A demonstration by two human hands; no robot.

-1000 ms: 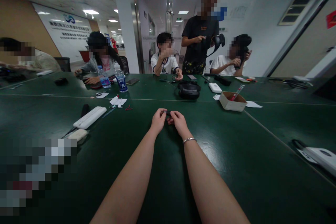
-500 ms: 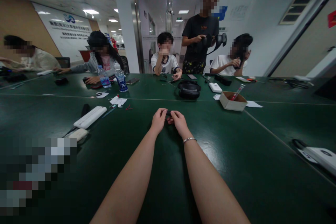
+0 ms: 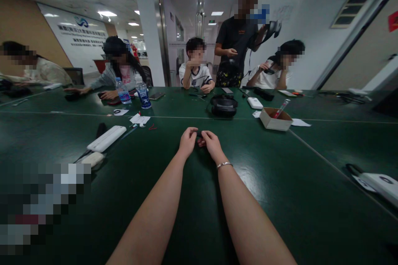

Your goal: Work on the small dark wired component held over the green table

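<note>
Both my arms reach forward over the dark green table [image 3: 149, 232]. A small dark object [image 3: 199, 134] is pinched between my two hands, mostly hidden by the fingers, so its kind cannot be made out. My left hand [image 3: 188, 142] is closed on its left end. From the other side my right hand [image 3: 211, 144] grips it with thumb and fingers, a silver bracelet [image 3: 224, 165] round the wrist. Beyond my hands a black headset [image 3: 224, 106] rests on the table.
To the left lie a white power strip [image 3: 107, 138] and paper scraps [image 3: 139, 119], with a water bottle [image 3: 143, 95] behind. An open cardboard box [image 3: 275, 122] stands at the right, near a white device [image 3: 255, 103]. Several people sit across the table; one person [image 3: 238, 37] stands.
My hands stay nearly in place, with fingers shifting slightly on the small dark object. Across the table, the standing person has raised a headset to the right, and a seated person has lowered a dark device.
</note>
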